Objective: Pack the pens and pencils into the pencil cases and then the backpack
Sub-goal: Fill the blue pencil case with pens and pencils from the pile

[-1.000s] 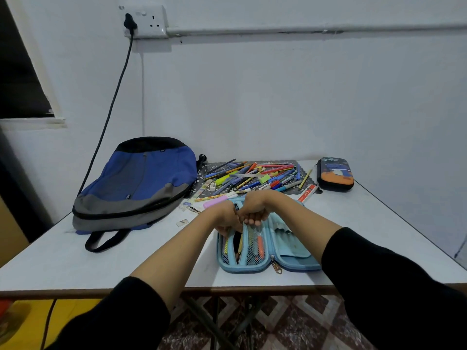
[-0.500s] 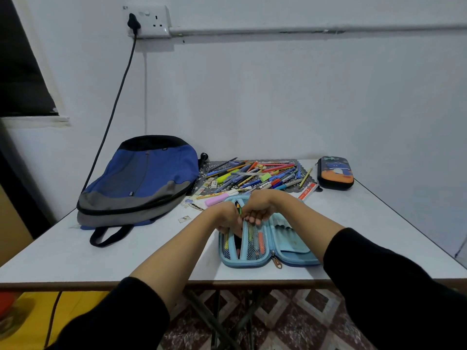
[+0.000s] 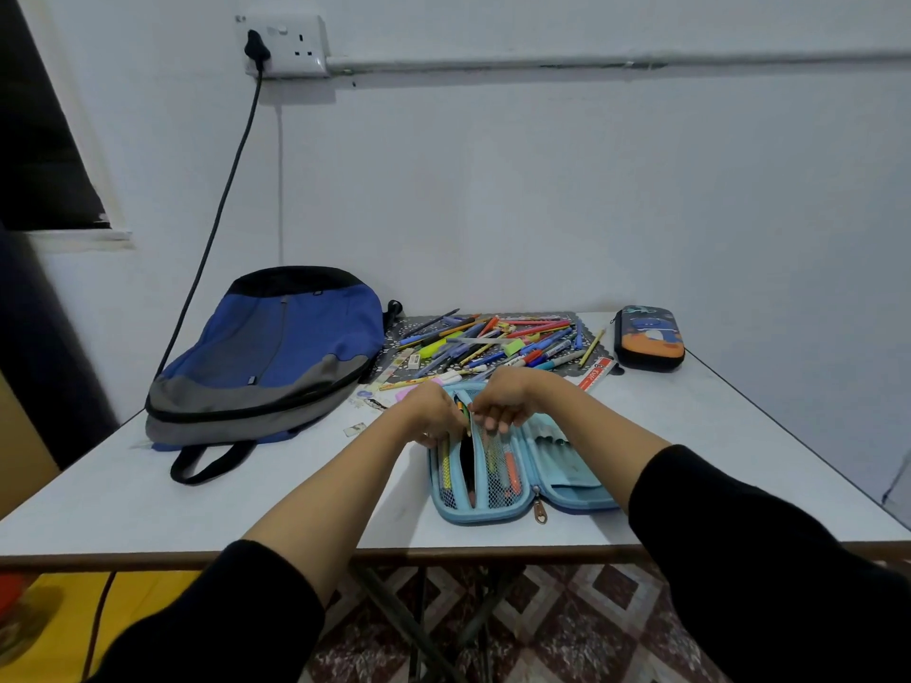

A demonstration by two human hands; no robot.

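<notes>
Light-blue zipped fabric pencil case, open on white bench, six o'clock edge. My right fingers pinch its mesh divider; my left fingers curl beside it, whether holding anything I cannot tell. Loose coloured pens: twelve o'clock. Best, I judge: spread pocket, slide pens lengthwise.

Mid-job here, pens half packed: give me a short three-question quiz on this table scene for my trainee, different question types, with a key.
1. True or false: the blue-and-grey fabric backpack lies left of the loose pile of pens and pencils in the head view.
2. The left hand and right hand are both at: A) the open light-blue pencil case; B) the backpack; C) the loose pile.
3. How many pencil cases lie on the white table?
Key: 1 true; 2 A; 3 two, counting the closed dark orange-printed case.
</notes>
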